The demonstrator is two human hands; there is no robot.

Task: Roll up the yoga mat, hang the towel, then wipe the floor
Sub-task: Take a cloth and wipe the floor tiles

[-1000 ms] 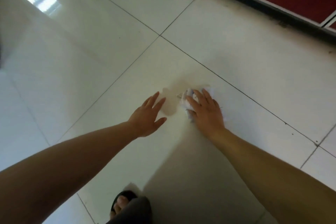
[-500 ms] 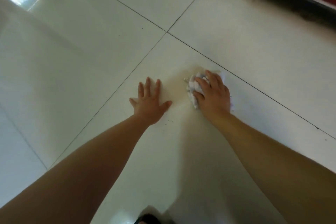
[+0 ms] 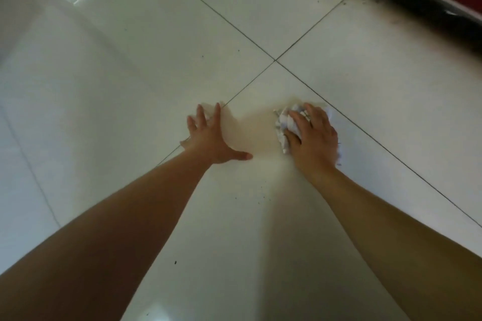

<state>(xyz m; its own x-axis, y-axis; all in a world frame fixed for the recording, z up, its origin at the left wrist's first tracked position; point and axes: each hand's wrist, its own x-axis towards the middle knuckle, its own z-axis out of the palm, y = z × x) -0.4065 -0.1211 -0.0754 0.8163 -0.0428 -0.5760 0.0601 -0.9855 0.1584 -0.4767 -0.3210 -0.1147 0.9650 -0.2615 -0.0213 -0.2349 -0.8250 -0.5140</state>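
The right hand (image 3: 314, 138) grips a crumpled white tissue (image 3: 283, 125) against the tiled floor (image 3: 130, 86). The left hand (image 3: 211, 138) lies flat nearby, fingers spread and empty.

head cam, looks fwd & steeply down, close over floor (image 3: 130, 112).

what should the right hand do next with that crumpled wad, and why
Probably drag the crumpled white wad leftward, toward the left hand. The right hand grips it against the floor at the right edge of a yellowish smear, which spreads across the tile between the two hands, so that patch looks unwiped. The left hand is spread flat, bracing.
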